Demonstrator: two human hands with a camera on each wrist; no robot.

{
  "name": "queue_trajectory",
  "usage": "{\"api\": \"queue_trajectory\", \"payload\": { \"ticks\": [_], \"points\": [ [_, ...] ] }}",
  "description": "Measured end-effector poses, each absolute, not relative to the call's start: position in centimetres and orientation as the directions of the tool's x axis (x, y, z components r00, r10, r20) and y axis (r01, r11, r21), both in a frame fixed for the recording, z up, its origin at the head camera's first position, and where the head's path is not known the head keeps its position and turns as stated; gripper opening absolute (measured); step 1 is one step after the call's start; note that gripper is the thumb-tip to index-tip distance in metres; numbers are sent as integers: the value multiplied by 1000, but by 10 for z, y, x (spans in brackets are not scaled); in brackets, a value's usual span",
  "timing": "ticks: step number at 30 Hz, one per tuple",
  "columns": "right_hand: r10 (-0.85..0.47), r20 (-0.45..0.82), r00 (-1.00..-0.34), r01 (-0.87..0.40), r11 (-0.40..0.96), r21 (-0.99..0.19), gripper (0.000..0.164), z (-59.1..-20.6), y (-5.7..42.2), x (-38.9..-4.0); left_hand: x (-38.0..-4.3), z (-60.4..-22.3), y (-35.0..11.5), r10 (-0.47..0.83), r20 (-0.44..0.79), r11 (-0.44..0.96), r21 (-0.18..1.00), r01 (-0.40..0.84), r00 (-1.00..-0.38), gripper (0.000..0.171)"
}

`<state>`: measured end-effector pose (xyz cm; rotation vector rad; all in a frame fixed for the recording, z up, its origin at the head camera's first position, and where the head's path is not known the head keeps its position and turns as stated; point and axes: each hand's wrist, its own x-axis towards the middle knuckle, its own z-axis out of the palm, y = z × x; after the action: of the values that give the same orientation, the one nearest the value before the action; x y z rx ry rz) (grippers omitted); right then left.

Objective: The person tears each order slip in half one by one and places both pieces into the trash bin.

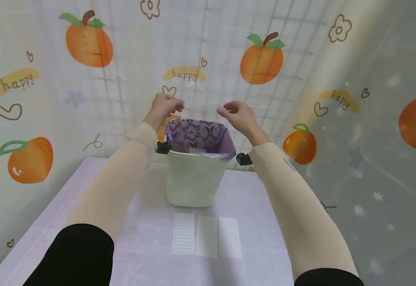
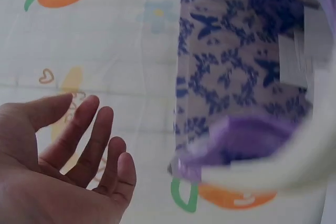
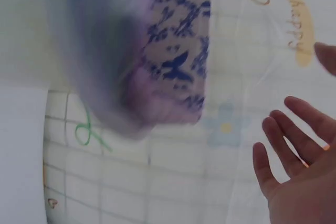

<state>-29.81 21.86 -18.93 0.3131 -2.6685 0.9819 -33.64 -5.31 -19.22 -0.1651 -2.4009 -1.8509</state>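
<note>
A pale green bin [image 1: 193,178] stands upright on the table, lined with a purple bag [image 1: 193,133] patterned with butterflies and vines. Folded over the rim, the bag hangs loose at the front right. White paper pieces [image 2: 292,61] show inside the bin in the left wrist view. Above the bin's far left side hovers my left hand [image 1: 166,105], fingers loosely bent and nothing between them. My right hand [image 1: 240,115] is raised over the far right side, its relaxed fingers spread apart in the right wrist view. Both hands are apart from the bag.
Three white paper cards lie side by side before the bin: a lined card [image 1: 183,234], a blank middle card [image 1: 206,236] and a blank right card [image 1: 230,237]. Behind the table [image 1: 140,254] hangs a curtain [image 1: 129,47] printed with oranges, close beyond my hands.
</note>
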Motion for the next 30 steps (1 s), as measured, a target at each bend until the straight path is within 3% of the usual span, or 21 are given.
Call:
{"api": "queue_trajectory", "payload": {
  "ticks": [9,24,30],
  "points": [
    [-55,326,-944,-257,741,-620,73,-214,252,-294,-342,-198,-84,126,158,463,864,199,-979,50],
    [-6,245,-969,-163,762,-626,78,-272,298,-289,-352,-246,-133,134,85,550,822,145,-987,51],
    [16,235,-972,-142,757,-637,79,-295,309,-290,-353,-261,-138,190,70,643,745,178,-979,64]
  ]
}}
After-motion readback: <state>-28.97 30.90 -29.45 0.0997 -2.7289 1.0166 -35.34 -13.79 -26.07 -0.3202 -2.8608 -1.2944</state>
